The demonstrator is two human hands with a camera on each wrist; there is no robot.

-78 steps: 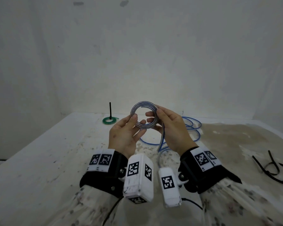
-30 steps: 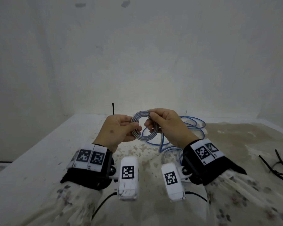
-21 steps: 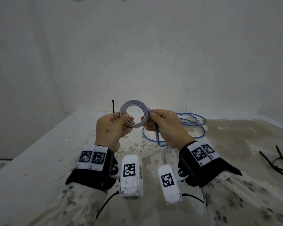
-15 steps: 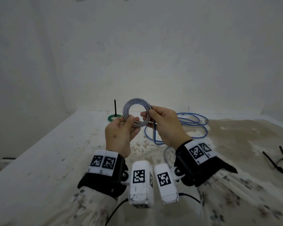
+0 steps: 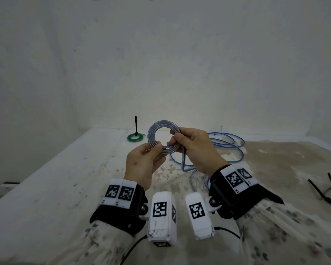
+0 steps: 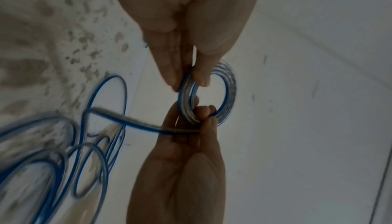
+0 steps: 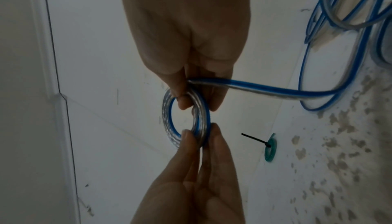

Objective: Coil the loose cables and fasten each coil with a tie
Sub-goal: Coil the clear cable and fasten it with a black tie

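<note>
Left hand [image 5: 141,165] pinching near-left rim of coil [image 5: 163,137], thumb over fingers. Right hand [image 5: 195,148] pinching coil's right rim, same grip trapping feed strand running down to desk [image 5: 55,188]. Coil being held upright above desk, several tidy turns. Judging: feed next turn flat beside last, keep left pinch firm so turns are not springing apart. Beyond coil, right: loose blue cable [image 5: 225,148] lying on desk. Beyond coil, left: green coil [image 5: 136,138], tied, black tie tail sticking up.
</note>
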